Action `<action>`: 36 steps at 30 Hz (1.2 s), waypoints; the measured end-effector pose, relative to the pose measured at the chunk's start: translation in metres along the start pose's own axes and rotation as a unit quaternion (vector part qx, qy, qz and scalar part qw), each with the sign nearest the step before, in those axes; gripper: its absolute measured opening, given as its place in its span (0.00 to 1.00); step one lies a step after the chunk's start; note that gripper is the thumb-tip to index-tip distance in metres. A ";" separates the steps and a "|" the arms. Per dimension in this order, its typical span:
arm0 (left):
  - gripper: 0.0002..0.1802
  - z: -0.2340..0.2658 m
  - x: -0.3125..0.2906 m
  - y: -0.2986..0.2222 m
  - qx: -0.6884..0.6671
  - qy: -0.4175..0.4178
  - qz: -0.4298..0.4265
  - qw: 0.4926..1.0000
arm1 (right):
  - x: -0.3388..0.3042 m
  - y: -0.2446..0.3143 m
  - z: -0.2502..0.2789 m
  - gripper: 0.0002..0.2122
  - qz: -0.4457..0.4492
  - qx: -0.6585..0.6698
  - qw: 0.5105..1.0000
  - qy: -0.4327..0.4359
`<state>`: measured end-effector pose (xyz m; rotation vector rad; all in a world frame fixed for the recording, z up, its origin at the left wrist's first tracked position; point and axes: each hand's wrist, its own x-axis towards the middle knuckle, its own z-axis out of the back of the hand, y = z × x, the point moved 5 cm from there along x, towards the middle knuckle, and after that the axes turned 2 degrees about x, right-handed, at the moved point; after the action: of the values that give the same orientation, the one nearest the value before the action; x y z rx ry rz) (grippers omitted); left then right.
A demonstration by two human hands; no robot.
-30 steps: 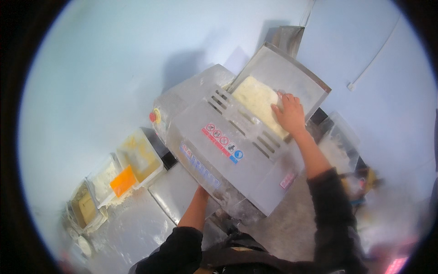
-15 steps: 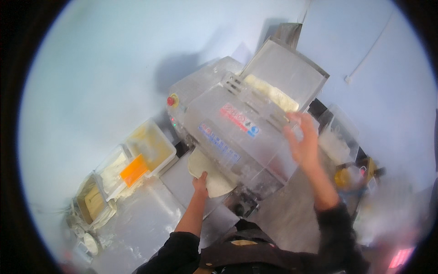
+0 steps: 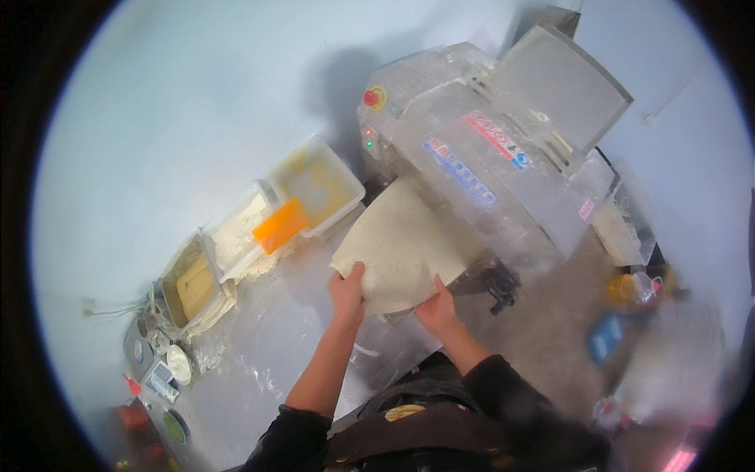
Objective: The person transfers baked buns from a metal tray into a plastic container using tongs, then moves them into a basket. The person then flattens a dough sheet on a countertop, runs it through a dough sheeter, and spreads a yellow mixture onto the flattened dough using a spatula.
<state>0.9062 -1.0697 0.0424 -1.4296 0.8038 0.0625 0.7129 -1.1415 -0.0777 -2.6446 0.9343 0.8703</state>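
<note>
A wide, pale sheet of dough [image 3: 401, 244] hangs out of the lower front of a floury metal dough sheeter [image 3: 487, 149]. My left hand [image 3: 346, 293] grips the sheet's near left edge, thumb on top and fingers tucked beneath. At its near right corner my right hand [image 3: 438, 307] holds the dough the same way, thumb above and the other fingers mostly hidden underneath. The sheet's far edge disappears under the machine's casing. A red stop button [image 3: 370, 98] and small lights sit on the machine's left end.
Left of the dough, the floury metal table [image 3: 259, 362] carries a yellowish plastic tub [image 3: 318, 185], a bin of flour [image 3: 240, 236] with an orange scraper [image 3: 280, 226], and a box of dough blocks [image 3: 193, 287]. A small bowl [image 3: 179, 365] stands nearer. Right of the machine are a clear bin [image 3: 625, 228] and an oil bottle [image 3: 629, 289].
My right hand has come down from the machine's top to the dough's right corner. Much more dough now extends from the front, and the dough on the upper tray is gone. The view has shifted.
</note>
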 end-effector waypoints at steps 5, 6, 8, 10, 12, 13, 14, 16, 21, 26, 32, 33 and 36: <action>0.23 0.069 -0.020 -0.057 0.044 0.053 -0.059 0.996 | -0.056 -0.036 -0.054 0.23 -0.091 -0.026 0.994 -0.053; 0.23 0.089 -0.027 -0.067 0.095 0.057 -0.084 0.990 | -0.080 -0.047 -0.066 0.24 -0.111 -0.030 0.990 -0.080; 0.23 0.138 -0.042 -0.068 0.115 0.015 -0.074 0.991 | -0.121 -0.081 -0.090 0.25 -0.175 -0.039 0.980 -0.087; 0.23 0.181 -0.054 -0.042 0.113 -0.047 -0.040 0.992 | -0.140 -0.111 -0.099 0.26 -0.249 -0.110 0.961 -0.041; 0.23 0.218 -0.062 -0.005 0.103 -0.107 -0.002 0.989 | -0.142 -0.129 -0.086 0.25 -0.340 -0.207 0.916 0.057; 0.23 0.235 -0.065 0.011 0.101 -0.130 0.013 0.986 | -0.135 -0.131 -0.072 0.24 -0.328 -0.300 0.888 0.117; 0.23 0.249 -0.067 0.027 0.096 -0.147 0.024 0.984 | -0.122 -0.116 -0.049 0.23 -0.347 -0.376 0.839 0.184; 0.23 0.274 -0.072 0.049 0.093 -0.174 0.035 0.980 | -0.098 -0.078 0.005 0.22 -0.355 -0.371 0.839 0.180; 0.24 0.311 -0.082 0.075 0.092 -0.212 0.065 0.971 | -0.013 -0.004 0.094 0.22 -0.024 -0.721 0.685 0.098; 0.24 0.327 -0.088 0.085 0.093 -0.238 0.068 0.964 | 0.033 0.028 0.059 0.18 0.380 -0.899 0.216 0.031; 0.24 0.354 -0.102 0.092 0.100 -0.271 0.065 0.955 | 0.104 0.117 0.061 0.18 0.377 -0.900 0.185 -0.116; 0.24 0.359 -0.104 0.094 0.101 -0.276 0.068 0.953 | 0.110 0.132 0.065 0.18 0.373 -0.899 0.184 -0.132; 0.25 0.375 -0.110 0.099 0.096 -0.292 0.069 0.949 | 0.121 0.167 0.078 0.18 0.367 -0.898 0.176 -0.164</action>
<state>0.9454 -0.6722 -0.0093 -1.0828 0.4018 0.4813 0.6480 -1.3040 -0.2117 0.1788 -0.2176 -1.0992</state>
